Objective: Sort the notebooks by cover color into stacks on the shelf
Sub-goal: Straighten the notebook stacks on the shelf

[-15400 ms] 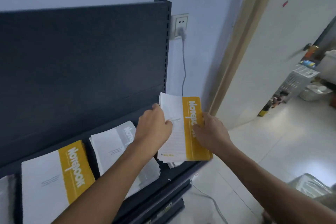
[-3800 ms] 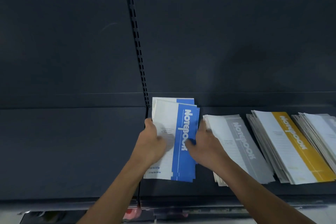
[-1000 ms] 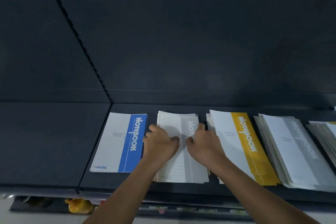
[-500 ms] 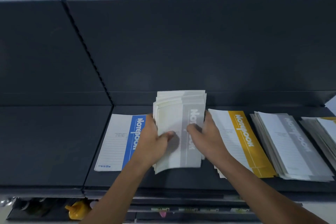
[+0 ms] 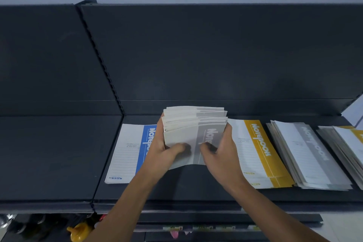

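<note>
A thick bundle of grey-striped notebooks (image 5: 194,124) is lifted off the dark shelf (image 5: 59,153), tilted up and fanned at its far edge. My left hand (image 5: 165,155) grips its left side with the thumb on the cover. My right hand (image 5: 222,153) grips its right side, thumb on the grey stripe. A blue-striped notebook (image 5: 127,149) lies flat to the left. A yellow-striped stack (image 5: 255,149) lies to the right, then another grey-striped stack (image 5: 306,153).
One more stack with a yellow stripe (image 5: 351,143) is cut off by the right edge. The shelf's dark back panel (image 5: 196,55) rises behind the stacks. The left shelf section holds nothing. A yellow object (image 5: 78,231) sits on a lower level.
Both hands have raised the grey-striped bundle from lying flat on the shelf and tilted it toward me. Its far edges have fanned apart. The other stacks have not moved.
</note>
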Demonstrator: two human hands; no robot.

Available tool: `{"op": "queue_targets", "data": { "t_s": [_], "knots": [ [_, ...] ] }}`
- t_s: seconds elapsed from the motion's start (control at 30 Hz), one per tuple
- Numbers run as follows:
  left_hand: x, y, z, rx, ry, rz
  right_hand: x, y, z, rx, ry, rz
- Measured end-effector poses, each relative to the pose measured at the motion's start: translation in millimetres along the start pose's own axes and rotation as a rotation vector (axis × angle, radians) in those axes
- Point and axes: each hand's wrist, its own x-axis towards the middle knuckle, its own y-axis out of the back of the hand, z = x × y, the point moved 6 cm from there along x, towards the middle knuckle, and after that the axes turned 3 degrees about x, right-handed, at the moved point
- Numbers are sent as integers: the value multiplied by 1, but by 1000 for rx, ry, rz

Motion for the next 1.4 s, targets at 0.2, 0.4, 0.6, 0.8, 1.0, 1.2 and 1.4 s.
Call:
{"op": "queue_targets", "data": {
  "t_s": [0.2, 0.4, 0.6, 0.8, 1.0, 1.2, 1.4],
  "knots": [
    [9, -9, 10, -39, 29, 49, 0, -2, -3, 55, -15, 38],
    [13, -5, 13, -20, 6, -3, 9, 4, -1, 59, -38, -61],
    [2, -4, 4, 191, -6, -52, 0, 4, 12, 18, -42, -56],
    [2, -1, 1, 503, -83, 52, -2, 4, 22, -218, -33, -12],
    [26, 2, -1, 609, 136, 192, 26, 3, 28, -306, -234, -88],
    [35, -3, -37, 717, 319, 163, 38, -12, 58, -449, -498, -266],
    [39, -3, -43, 809, 340, 200, 48, -22, 70, -613, -458, -307]
  ]
}}
